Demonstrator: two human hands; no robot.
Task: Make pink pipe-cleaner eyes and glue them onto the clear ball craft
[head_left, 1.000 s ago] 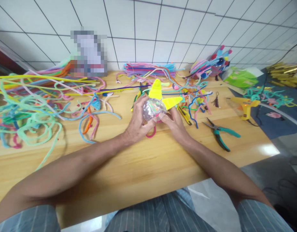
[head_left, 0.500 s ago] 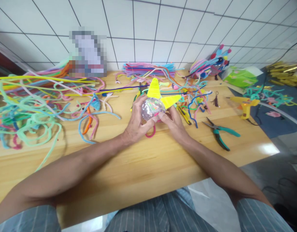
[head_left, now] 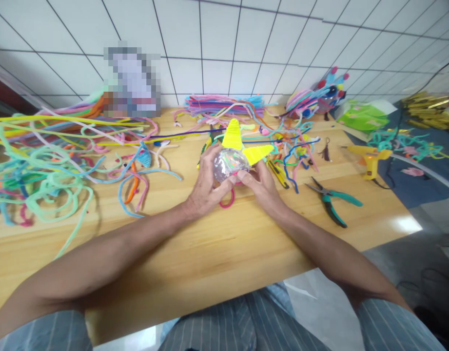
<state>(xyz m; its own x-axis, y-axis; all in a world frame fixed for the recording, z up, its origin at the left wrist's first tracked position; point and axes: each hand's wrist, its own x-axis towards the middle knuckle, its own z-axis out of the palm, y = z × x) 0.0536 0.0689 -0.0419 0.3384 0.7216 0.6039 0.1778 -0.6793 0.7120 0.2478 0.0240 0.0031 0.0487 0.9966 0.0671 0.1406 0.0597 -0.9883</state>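
Observation:
Between my two hands is a clear, shiny ball point(head_left: 229, 165) with colourful bits showing in it. Two yellow pointed pieces wound from pipe cleaner stick out of it, one upright point(head_left: 233, 135) and one slanting right point(head_left: 258, 154). My left hand point(head_left: 208, 183) wraps around the ball's left side, its thumb at the lower edge. My right hand point(head_left: 260, 185) grips the lower right, thumb pressed near a small pink part. A pink loop point(head_left: 227, 199) shows just below the ball. Some fingertips are hidden behind the ball.
Loose pipe cleaners point(head_left: 59, 180) cover the left of the wooden table point(head_left: 224, 248). A pipe-cleaner bundle point(head_left: 224, 105) lies by the tiled wall. Teal-handled pliers point(head_left: 330, 201) and a yellow glue gun point(head_left: 370, 158) are at right. A yellow cutter point(head_left: 278, 174) lies behind my right hand.

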